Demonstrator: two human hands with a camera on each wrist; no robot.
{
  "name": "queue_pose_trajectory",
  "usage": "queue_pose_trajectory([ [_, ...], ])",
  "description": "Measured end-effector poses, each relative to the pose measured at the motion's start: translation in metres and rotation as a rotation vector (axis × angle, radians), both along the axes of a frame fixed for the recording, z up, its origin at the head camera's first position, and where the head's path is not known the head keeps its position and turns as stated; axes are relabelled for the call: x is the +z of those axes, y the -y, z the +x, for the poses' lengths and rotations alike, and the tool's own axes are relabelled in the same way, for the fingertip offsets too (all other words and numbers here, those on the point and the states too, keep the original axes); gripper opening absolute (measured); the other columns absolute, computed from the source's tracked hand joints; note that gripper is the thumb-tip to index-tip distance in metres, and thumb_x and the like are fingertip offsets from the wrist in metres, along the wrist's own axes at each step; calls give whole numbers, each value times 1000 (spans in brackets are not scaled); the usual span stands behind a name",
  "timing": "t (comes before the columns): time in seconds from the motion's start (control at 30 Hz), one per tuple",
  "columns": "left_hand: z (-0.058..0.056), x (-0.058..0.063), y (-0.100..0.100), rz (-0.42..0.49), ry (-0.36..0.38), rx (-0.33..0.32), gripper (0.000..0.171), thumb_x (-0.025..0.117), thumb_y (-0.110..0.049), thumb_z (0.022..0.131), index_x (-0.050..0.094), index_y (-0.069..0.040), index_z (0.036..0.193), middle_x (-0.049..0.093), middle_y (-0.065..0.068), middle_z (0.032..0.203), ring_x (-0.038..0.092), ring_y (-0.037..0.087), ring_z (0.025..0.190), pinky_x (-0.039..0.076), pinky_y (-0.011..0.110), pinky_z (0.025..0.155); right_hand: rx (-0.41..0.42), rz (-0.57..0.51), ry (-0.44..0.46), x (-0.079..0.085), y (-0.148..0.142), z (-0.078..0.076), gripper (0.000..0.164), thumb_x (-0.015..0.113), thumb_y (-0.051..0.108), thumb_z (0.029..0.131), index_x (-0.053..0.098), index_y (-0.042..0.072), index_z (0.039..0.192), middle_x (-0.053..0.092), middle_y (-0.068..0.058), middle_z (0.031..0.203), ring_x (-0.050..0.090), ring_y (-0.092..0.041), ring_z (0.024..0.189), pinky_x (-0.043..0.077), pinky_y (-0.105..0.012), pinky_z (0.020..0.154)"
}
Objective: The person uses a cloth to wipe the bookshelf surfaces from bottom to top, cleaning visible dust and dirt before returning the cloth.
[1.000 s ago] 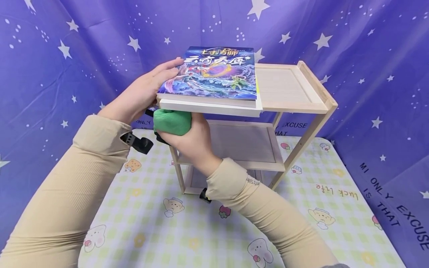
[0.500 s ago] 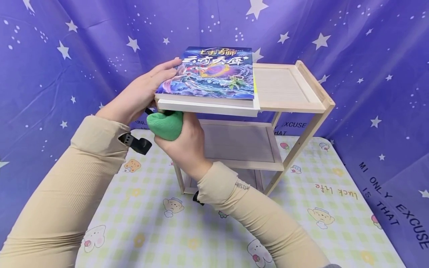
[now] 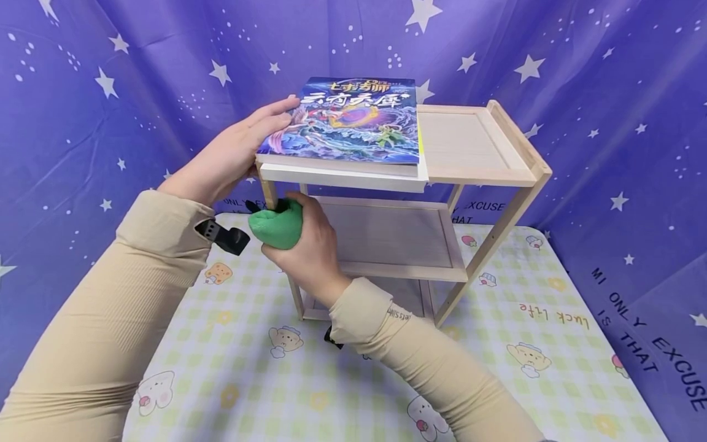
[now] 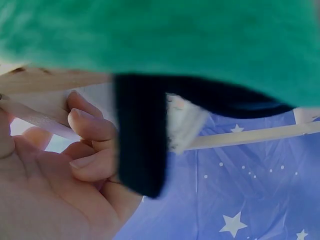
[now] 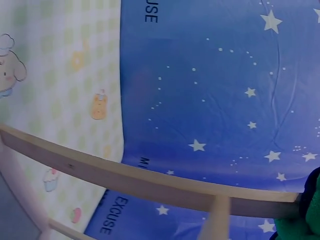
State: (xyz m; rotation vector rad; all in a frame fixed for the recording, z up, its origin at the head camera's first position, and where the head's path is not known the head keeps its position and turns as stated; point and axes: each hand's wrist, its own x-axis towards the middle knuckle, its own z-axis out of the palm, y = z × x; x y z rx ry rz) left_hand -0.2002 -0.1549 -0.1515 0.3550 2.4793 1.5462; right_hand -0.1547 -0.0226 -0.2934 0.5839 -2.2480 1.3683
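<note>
A light wooden three-tier shelf stands in the head view, with stacked books at the left of its top board. The upper book has a blue illustrated cover. My left hand grips the shelf's left end, two digits on the book's left edge; in the left wrist view its other fingers curl at the wooden rail. Just below, my right hand holds a fuzzy green cloth with black parts against the left front post. The right fingertips are hidden behind the cloth.
Beneath the shelf lies a green-checked tablecloth with cartoon prints. A purple star-patterned curtain hangs behind and at both sides. The middle board sits right of my right hand.
My right hand has moved slightly left and then down along the post with the green cloth, exposing the post's upper part. The left hand stays at the shelf's end.
</note>
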Motion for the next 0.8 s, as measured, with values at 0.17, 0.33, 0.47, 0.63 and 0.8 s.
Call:
queue_pose_trajectory([
  [0.17, 1, 0, -1, -4, -1, 14, 50, 39, -59, 100, 26, -56, 149, 15, -11, 165, 50, 22, 126, 42, 35, 89, -5, 23, 21, -13, 0, 2, 76, 84, 17, 70, 47, 7, 136, 59, -11, 128, 61, -26, 107, 51, -41, 90],
  [0.33, 1, -1, -1, -1, 6, 15, 49, 38, -59, 100, 26, -57, 148, 12, -13, 166, 46, 24, 133, 41, 38, 95, -8, 53, 45, -24, -1, 3, 76, 85, 18, 70, 47, 7, 136, 60, -11, 127, 61, -26, 107, 51, -42, 90],
  [0.47, 0, -1, -1, -11, 10, 22, 49, 38, -60, 100, 26, -59, 147, 11, -14, 166, 47, 24, 133, 41, 38, 95, -16, 82, 53, -32, -1, 3, 76, 85, 18, 70, 48, 6, 135, 60, -12, 125, 62, -27, 107, 52, -42, 91],
  [0.63, 0, -1, -1, -13, 10, 25, 49, 38, -61, 100, 26, -59, 147, 11, -15, 165, 48, 24, 130, 42, 37, 93, -21, 100, 50, -38, -1, 2, 76, 85, 18, 69, 48, 5, 135, 60, -12, 125, 63, -28, 106, 52, -42, 91],
  [0.8, 0, -1, -1, -10, 11, 23, 49, 38, -60, 100, 26, -59, 147, 11, -15, 165, 49, 23, 129, 42, 36, 91, -17, 100, 46, -40, -2, 2, 75, 84, 17, 68, 49, 4, 134, 61, -13, 125, 64, -29, 106, 53, -43, 90],
])
